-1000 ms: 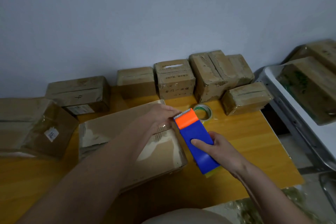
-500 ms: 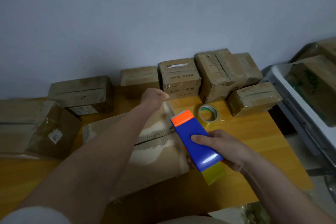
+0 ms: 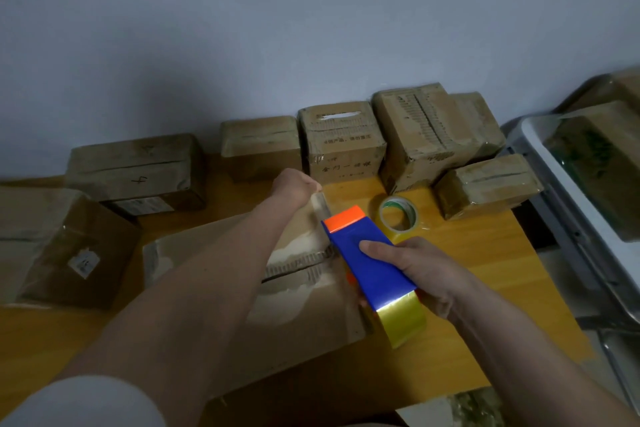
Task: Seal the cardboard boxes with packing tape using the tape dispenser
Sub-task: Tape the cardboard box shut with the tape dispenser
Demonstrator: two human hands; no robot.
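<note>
On the wooden worktop (image 3: 467,253) the large flat cardboard box (image 3: 214,253) lies in front of you, its torn centre seam running across under your left forearm, and every other thing is best placed from it: a row of already wrapped boxes (image 3: 341,142) stands beyond it against the wall, and a loose tape roll (image 3: 398,218) sits just beyond its far right corner. Your right hand (image 3: 419,274) is curled round the blue tape dispenser (image 3: 370,263), held above the box's right edge with the orange end pointing away from you. Your left hand (image 3: 294,185) is past the box's far edge, fingers closed in a pinch on the free end of the clear tape strip (image 3: 320,206) that runs back to the dispenser. To do this well, I would keep that strip taut and line it up along the seam before letting it touch. Then carry the pinched end down over the far side of the box and press it there, so the run has an anchor. Slack would likely mean wrinkles or tape folding onto itself.
</note>
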